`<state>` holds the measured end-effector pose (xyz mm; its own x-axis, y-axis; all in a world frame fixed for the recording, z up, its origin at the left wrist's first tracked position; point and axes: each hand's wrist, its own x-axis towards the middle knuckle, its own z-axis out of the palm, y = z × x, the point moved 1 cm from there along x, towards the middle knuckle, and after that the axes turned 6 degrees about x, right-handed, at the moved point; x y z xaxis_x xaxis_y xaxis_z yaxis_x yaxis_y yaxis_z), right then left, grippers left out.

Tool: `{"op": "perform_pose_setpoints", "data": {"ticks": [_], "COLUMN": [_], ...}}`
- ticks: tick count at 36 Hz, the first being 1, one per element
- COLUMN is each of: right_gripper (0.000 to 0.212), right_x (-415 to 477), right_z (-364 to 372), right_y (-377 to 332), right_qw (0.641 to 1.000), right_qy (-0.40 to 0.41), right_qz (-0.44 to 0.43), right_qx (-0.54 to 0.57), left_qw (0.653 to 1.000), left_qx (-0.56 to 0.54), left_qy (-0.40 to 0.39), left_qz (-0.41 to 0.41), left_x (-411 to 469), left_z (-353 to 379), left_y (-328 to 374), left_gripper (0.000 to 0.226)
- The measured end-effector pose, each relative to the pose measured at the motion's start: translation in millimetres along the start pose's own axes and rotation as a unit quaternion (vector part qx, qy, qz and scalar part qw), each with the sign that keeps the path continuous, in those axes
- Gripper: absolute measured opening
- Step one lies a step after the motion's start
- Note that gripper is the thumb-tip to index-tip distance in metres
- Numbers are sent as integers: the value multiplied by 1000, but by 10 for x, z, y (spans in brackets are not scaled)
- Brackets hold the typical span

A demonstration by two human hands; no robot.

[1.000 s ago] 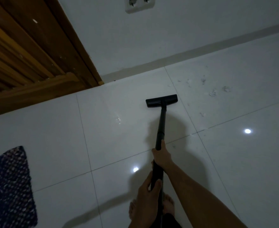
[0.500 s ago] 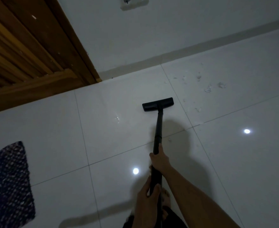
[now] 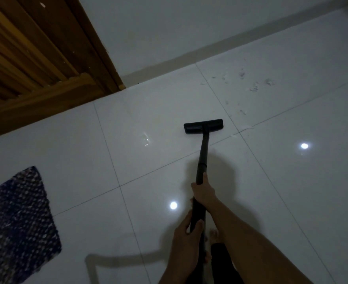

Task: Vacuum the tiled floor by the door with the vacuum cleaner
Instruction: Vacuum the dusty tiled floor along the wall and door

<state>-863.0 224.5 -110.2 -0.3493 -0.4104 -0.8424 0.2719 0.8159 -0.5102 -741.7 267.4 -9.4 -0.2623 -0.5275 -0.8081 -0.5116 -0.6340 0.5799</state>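
Dim room, shiny white tiled floor [image 3: 148, 111], and the vacuum cleaner [image 3: 203, 154] is basically just a long black tube from this angle, running up the middle of the shot from between the person's arms. Its floor head [image 3: 203, 126] sits flat on the tile, out in front, just left of where two grout lines cross.

The right hand [image 3: 203, 191] is the forward one, fingers wrapped around the tube a bit below the collar where the tube steps thinner. The left hand [image 3: 186, 236] is further back toward the body and also curled around the tube, thumb up on top. So both hands have a proper grip on it.

The wooden door [image 3: 35, 48] fills the top left corner, slatted with a dark frame, well apart from the head. A white wall [image 3: 169, 27] and a grey skirting [image 3: 210, 52] run off to the right from it.

Up on the next tile, to the right of the head and near the skirting, there's a scatter of pale crumbs [image 3: 253, 88], not touching the head. A few white bits lie along the grout line just right of it too.

A dark speckled rug [image 3: 19, 222] lies at the left edge. Two bright light spots [image 3: 173, 205] reflect off the tiles, and a bare foot [image 3: 214, 234] peeks out beside the tube.
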Motion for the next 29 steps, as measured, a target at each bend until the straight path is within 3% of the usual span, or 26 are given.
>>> {"op": "perform_pose_setpoints", "data": {"ticks": [10, 29], "right_gripper": [72, 73], "right_x": [-216, -690], "right_z": [-147, -284], "right_y": [514, 1112], "right_qw": [1000, 998], "right_qy": [-5, 17], "right_qz": [18, 33], "right_qx": [10, 59], "left_qw": [998, 997], "left_qx": [66, 77], "left_qy": [10, -20], "left_qz": [-3, -9], "left_x": [-226, -632], "left_z": [245, 459], "left_y": [-408, -840], "left_gripper": [44, 47]}}
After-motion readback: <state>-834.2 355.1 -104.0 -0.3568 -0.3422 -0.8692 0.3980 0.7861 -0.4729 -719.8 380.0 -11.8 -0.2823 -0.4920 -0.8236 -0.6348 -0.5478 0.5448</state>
